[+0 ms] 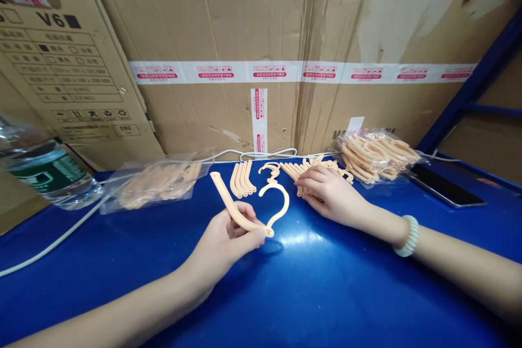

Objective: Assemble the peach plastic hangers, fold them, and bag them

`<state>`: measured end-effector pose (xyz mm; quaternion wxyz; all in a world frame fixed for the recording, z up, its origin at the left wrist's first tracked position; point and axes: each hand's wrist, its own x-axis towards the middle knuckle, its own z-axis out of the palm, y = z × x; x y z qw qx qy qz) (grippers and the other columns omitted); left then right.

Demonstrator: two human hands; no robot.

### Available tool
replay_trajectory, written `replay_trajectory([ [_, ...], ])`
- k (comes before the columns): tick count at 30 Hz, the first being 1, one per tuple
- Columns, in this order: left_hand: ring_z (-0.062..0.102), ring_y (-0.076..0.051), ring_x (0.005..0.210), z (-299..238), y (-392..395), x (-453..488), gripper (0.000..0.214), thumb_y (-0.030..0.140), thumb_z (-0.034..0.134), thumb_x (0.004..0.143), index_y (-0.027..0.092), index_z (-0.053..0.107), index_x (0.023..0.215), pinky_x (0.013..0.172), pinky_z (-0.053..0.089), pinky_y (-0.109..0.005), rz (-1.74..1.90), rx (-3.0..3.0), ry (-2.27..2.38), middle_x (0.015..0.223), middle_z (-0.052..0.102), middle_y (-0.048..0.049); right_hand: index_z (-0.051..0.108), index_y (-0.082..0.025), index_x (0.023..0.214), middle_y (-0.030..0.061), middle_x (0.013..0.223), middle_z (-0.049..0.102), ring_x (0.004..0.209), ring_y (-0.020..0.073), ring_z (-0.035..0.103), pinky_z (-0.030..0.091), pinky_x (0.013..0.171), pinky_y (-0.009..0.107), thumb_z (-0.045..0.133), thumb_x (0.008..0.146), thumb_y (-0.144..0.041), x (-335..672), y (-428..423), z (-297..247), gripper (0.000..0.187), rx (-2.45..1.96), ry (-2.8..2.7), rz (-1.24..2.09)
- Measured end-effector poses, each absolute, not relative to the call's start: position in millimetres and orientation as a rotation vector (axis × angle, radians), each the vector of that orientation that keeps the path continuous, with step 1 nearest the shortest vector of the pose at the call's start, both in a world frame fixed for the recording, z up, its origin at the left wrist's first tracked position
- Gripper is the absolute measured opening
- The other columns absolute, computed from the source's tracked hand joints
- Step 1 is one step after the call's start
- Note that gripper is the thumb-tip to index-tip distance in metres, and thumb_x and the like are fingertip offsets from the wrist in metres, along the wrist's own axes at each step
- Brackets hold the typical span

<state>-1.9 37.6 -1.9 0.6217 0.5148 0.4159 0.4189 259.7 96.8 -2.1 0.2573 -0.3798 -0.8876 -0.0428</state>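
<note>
My left hand [232, 236] is closed on a peach plastic hanger arm [228, 204], raised above the blue table. A curved hanger hook [283, 201] is joined to the arm's lower end, at my thumb and fingertips. My right hand [332, 193] reaches over a row of loose hanger arms [290, 169], its fingertips touching them and its thumb apart from the fingers. It hides part of that row. Between the hands, farther back, lie several loose hooks [269, 169]. To their left, a small group of hanger arms [243, 178] lies side by side.
Clear plastic bags of peach hanger parts lie at left [157, 185] and right [377, 155]. A water bottle [49, 171] stands far left; a dark phone [444, 187] lies far right. A white cable [61, 242] crosses the blue table [326, 293]. Cardboard boxes [220, 119] wall off the back.
</note>
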Motion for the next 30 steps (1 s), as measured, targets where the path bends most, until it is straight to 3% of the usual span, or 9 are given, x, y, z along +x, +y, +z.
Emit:
replay_trajectory([
  [5,0.066,-0.011,0.068,-3,37,-3,0.034,0.023,0.084,0.068,0.015,0.062,0.094,0.068,0.051,-0.022,0.937,1.157,1.002,0.074,0.074,-0.0003,0.069,-0.017,0.106,0.0118,0.109,0.069,0.109,0.0287,0.056,0.045,0.094,0.047,0.047,0.100,-0.020,260,104,-14,0.023,-0.988,-2.520,-0.297],
  [11,0.070,-0.015,0.074,-3,37,-5,0.037,0.024,0.085,0.065,0.013,0.073,0.098,0.074,0.054,-0.024,0.921,1.112,1.036,0.078,0.076,-0.0035,0.069,-0.017,0.096,0.0104,0.107,0.070,0.104,0.0261,0.057,0.047,0.091,0.044,0.046,0.100,-0.015,258,104,-13,0.023,-0.911,-2.513,-0.247],
  [16,0.070,-0.014,0.073,0,38,-4,0.033,0.027,0.087,0.061,0.014,0.076,0.088,0.073,0.054,-0.023,0.932,1.084,1.037,0.074,0.075,-0.0029,0.068,-0.015,0.110,0.0122,0.113,0.070,0.107,0.0280,0.056,0.049,0.092,0.046,0.048,0.099,-0.015,261,106,-16,0.023,-0.923,-2.519,-0.209],
  [21,0.069,-0.013,0.069,6,37,-1,0.039,0.032,0.092,0.054,0.013,0.073,0.082,0.070,0.054,-0.022,0.935,1.005,1.049,0.072,0.073,-0.0021,0.072,-0.014,0.100,0.0147,0.101,0.072,0.101,0.0288,0.060,0.051,0.087,0.048,0.043,0.099,-0.014,259,104,-16,0.029,-0.896,-2.513,-0.259],
  [24,0.068,-0.012,0.069,6,37,-1,0.040,0.033,0.093,0.055,0.013,0.071,0.082,0.070,0.053,-0.021,0.923,1.002,1.029,0.073,0.072,-0.0012,0.072,-0.017,0.095,0.0121,0.096,0.073,0.092,0.0261,0.064,0.053,0.083,0.045,0.047,0.098,-0.018,258,103,-13,0.025,-0.882,-2.358,-0.034],
  [28,0.068,-0.011,0.071,2,38,-3,0.039,0.031,0.093,0.057,0.014,0.069,0.082,0.072,0.053,-0.020,0.921,1.028,0.966,0.074,0.071,0.0004,0.067,-0.018,0.106,0.0039,0.072,0.071,0.061,0.0170,0.067,0.057,0.062,0.033,0.046,0.099,-0.025,253,95,-7,0.023,-0.945,-1.996,0.376],
  [30,0.068,-0.011,0.072,0,39,-4,0.039,0.030,0.093,0.058,0.015,0.068,0.082,0.072,0.053,-0.021,0.923,1.035,0.938,0.076,0.071,0.0007,0.066,-0.018,0.107,0.0040,0.077,0.072,0.062,0.0167,0.070,0.058,0.060,0.031,0.052,0.098,-0.032,246,86,-2,0.022,-0.934,-1.731,0.621],
])
